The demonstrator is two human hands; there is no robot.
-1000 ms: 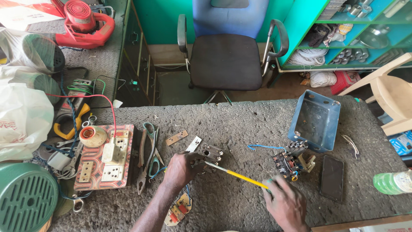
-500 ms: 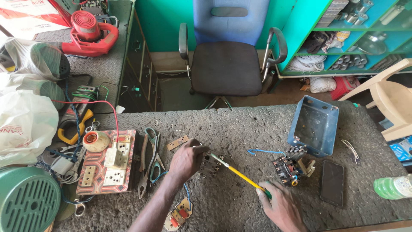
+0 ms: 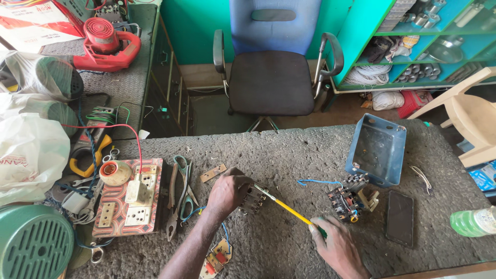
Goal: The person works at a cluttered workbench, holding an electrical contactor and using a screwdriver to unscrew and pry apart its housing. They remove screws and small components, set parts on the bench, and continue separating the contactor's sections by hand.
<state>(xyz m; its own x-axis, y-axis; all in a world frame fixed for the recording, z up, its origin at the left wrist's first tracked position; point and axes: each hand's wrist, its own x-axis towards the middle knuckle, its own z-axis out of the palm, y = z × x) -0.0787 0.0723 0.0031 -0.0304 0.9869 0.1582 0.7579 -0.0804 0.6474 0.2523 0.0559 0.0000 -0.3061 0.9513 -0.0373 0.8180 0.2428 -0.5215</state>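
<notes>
My left hand grips a small metal electrical part and holds it down on the grey carpeted bench. My right hand holds a screwdriver with a yellow shaft and green handle; its tip meets the part at its upper edge. A second dismantled switch assembly with coloured terminals lies just right of the screwdriver, with a loose blue wire beside it.
A blue metal box stands tilted at the right, a black phone below it, a green bottle at the edge. Left: socket test board, pliers and scissors, green motor. An office chair stands behind.
The view has shifted slightly. My left hand has stayed on the part while my right hand with the screwdriver has moved a little to the left along the bench front.
</notes>
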